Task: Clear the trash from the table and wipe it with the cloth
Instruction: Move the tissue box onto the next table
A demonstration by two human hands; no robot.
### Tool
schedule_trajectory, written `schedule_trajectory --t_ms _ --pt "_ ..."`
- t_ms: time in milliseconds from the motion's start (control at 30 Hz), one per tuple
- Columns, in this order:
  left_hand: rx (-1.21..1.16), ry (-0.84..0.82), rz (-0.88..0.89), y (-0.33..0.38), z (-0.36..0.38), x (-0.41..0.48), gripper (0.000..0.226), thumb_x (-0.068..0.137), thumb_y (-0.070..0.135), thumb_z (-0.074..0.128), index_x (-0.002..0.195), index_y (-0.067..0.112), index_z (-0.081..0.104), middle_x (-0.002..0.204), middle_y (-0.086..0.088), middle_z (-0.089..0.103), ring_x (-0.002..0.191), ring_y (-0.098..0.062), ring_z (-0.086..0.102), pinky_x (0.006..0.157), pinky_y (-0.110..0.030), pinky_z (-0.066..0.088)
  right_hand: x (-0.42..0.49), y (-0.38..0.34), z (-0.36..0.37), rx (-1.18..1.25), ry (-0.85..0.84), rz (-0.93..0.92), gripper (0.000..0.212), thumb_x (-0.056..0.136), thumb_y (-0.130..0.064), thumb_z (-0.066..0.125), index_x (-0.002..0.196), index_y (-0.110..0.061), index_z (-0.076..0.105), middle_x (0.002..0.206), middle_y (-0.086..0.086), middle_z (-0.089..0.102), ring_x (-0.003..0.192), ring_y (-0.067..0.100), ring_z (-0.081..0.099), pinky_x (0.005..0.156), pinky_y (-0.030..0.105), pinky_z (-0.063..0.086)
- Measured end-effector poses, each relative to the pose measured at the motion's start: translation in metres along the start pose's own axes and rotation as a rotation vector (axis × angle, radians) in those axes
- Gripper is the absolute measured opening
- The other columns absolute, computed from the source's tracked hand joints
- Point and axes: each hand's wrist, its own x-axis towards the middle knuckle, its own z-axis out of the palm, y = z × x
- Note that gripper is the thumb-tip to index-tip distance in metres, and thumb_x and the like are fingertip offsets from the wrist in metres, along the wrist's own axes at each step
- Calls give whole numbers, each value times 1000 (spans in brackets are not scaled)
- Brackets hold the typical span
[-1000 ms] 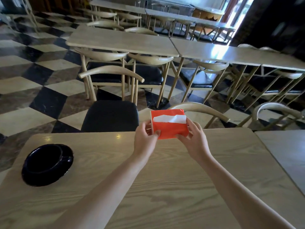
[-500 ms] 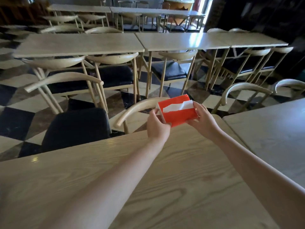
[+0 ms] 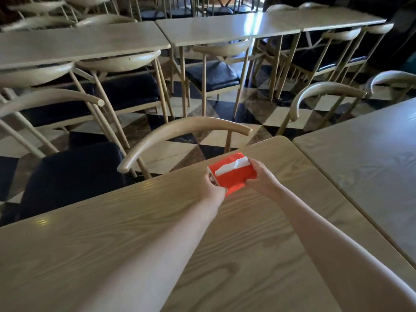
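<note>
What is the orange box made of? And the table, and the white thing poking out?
The orange box looks like glossy card or plastic film: it catches light on its flat faces, so I can't say which. The white thing looks like soft tissue paper, matte and creased. The table looks like pale wood or wood-look laminate, with wavy grain lines and a light sheen.

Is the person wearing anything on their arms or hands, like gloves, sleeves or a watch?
Nothing shows. The left hand and right hand are bare, with no gloves or rings in view. Both forearms are uncovered as far as the picture's edge: no sleeves, watch or bracelet.
</note>
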Motion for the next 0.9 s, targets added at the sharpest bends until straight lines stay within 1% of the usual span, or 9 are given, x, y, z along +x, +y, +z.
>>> schedule_trajectory --t_ms 133,233,333,433,533,633,700,800,900 --pt "-3 -32 -16 -11 -2 14 53 84 1 61 132 16 47 120 -6 60 102 -16 57 76 -23 47 8 8 14 -2 -74 38 78 75 -7 64 144 -11 26 145 15 34 130 26 37 91 23 31" --pt "80 -48 30 -14 -4 16 53 85 7 62 134 16 45 123 -5 59 100 -14 56 70 -17 46 9 10 16 -1 -81 50 80 75 -7 65 144 -12 25 144 16 33 129 28 38 92 25 33" --pt "163 -55 62 -11 -8 18 54 82 5 58 133 15 45 124 -9 58 98 -16 55 69 -20 44 9 7 13 -50 -104 49 82 75 -10 68 143 -12 24 142 18 34 129 31 38 97 33 37" --pt "250 -101 102 -4 -19 18 62 79 4 61 137 14 41 126 -8 56 100 -16 55 62 -14 42 9 -2 6 -204 -195 52 97 74 -22 73 147 -19 9 145 16 26 135 36 26 105 45 34" --pt "352 -103 163 2 -38 14 63 81 14 67 137 13 39 133 -8 51 120 -23 51 76 -21 45 7 -20 -6 -383 -255 72 110 72 -31 76 148 -28 -2 152 10 13 140 37 12 109 52 28" --pt "504 -105 172 11 -66 8 63 86 15 59 143 16 32 146 -11 40 130 -27 43 97 -34 44 6 -46 -20 -475 -285 69 113 69 -37 78 147 -31 -2 156 6 6 142 37 7 109 56 26" --pt "622 -121 184 16 -89 1 61 88 16 58 143 17 32 147 -10 40 131 -26 43 100 -35 41 3 -65 -26 -525 -325 66 109 69 -43 77 148 -32 2 157 6 6 143 37 5 109 57 25" --pt "812 -203 229 24 -126 -16 57 90 22 57 143 19 35 146 -8 44 130 -25 46 103 -37 40 -6 -99 -26 -588 -365 33 97 74 -47 71 148 -30 11 156 10 17 141 36 20 108 55 31" --pt "930 -295 262 29 -170 -35 53 90 25 57 140 18 40 143 -9 46 127 -23 48 102 -34 40 -20 -140 -13 -550 -420 -25 85 81 -41 66 147 -24 16 153 10 29 136 31 35 108 49 36"
